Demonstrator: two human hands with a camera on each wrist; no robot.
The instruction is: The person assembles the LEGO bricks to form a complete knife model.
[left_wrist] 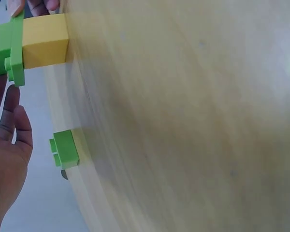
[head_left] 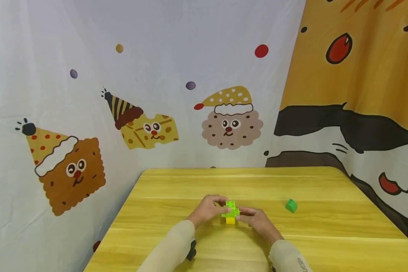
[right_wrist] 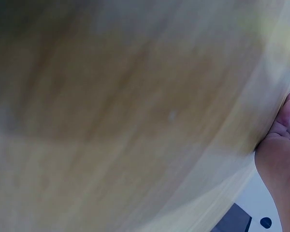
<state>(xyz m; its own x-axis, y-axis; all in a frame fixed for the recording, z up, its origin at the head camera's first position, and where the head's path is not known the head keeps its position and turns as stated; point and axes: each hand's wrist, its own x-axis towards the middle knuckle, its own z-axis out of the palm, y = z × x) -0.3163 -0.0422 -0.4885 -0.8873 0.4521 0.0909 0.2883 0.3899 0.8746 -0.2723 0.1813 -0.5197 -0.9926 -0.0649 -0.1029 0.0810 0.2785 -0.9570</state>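
Observation:
A small stack of toy building bricks [head_left: 230, 212] stands upright on the table, bright green on top and yellow at the bottom. My left hand [head_left: 209, 209] grips its green part from the left, thumb in front and fingers behind. From the right, my right hand [head_left: 258, 222] pinches the stack's side with thumb and forefinger. The left wrist view shows the yellow brick [left_wrist: 46, 41] against the tabletop, with a wider green piece [left_wrist: 17, 50] joined above it. In the right wrist view only part of the right hand [right_wrist: 282, 140] shows; the stack is out of sight there.
A loose green brick with a curved top [head_left: 291, 206] lies to the right of the hands on the wooden table [head_left: 176, 185]. Behind the table hangs a printed cloth [head_left: 170, 68] with cartoon figures.

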